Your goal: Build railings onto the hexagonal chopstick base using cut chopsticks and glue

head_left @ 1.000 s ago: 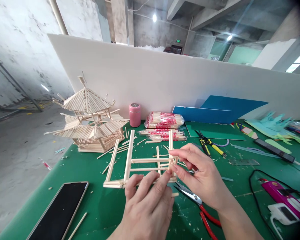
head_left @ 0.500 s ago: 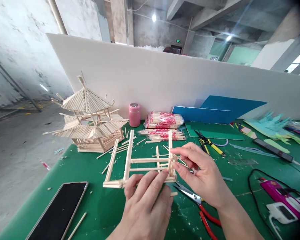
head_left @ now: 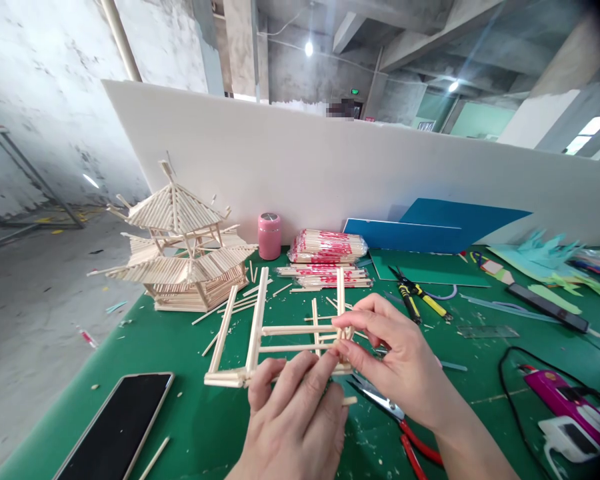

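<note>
Thumb and forefinger of your right hand (head_left: 395, 357) pinch the stick frame (head_left: 297, 330) at its right-hand upright; the frame stretches leftward from that grip; your left hand (head_left: 297, 413) lies over its near edge, index tip beside the pinch, and whether it clasps underneath cannot be told; on the green desk (head_left: 210, 440), red-handled pliers (head_left: 393, 407) lie just right; behind are bagged sticks (head_left: 327, 247) and, leftward, a stick pagoda (head_left: 165, 270).

Room between phone (head_left: 115, 427) and frame (head_left: 258, 320), red snips (head_left: 393, 407) perhaps blocking right
</note>
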A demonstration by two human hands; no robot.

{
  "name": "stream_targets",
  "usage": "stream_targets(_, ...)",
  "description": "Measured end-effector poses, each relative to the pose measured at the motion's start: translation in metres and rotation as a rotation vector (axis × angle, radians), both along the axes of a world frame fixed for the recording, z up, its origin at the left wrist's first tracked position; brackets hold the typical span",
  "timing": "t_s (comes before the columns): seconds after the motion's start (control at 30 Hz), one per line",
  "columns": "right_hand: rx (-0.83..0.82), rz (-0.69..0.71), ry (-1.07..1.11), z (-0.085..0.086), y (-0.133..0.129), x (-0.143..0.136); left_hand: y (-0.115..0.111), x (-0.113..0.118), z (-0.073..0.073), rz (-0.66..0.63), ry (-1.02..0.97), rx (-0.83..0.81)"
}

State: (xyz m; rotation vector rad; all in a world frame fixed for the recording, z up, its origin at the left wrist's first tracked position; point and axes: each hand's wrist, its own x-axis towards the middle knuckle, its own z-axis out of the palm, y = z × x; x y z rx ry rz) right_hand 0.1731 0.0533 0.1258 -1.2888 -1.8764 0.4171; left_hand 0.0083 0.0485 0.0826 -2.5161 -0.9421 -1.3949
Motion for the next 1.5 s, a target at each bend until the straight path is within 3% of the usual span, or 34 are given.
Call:
stream_targets(0.4,-0.02,-0.036,0.047,-0.005,-0.003,0.003,0.0,0.003,0.001,0.001,-0.055,-0.021)
stream_targets(0.7,-0.074,-0.164,0.166,-0.04,-0.036,-0.004,-0.003,-0.003,0.007,-0.077,-0.148,-0.02)
stream_targets(0.87,-0.042,-0.22,0.239,-0.052,-0.031,-0.017,-0.002,-0.012,0.016,-0.135,-0.126,-0.101)
stream_targets(0.97,-0.034,-0.247,0.249,-0.054,-0.026,-0.018,-0.002,-0.023,0.021,-0.093,-0.143,-0.103)
stream_targets(1.1,-0.001,-0.238,0.23,-0.055,-0.024,-0.013,0.001,-0.047,0.012,0.029,-0.21,-0.084)
stream_targets(1.23,0.031,-0.209,0.199,-0.056,-0.023,-0.008,0.004,-0.062,-0.003,-0.044,-0.253,-0.283)
stream_targets(1.33,0.05,-0.189,0.197,-0.056,-0.022,-0.004,0.004,-0.063,-0.011,-0.067,-0.252,-0.324)
stream_targets(1.5,0.033,-0.201,0.228,-0.055,-0.021,0.0,-0.001,-0.052,-0.014,-0.015,-0.224,-0.205)
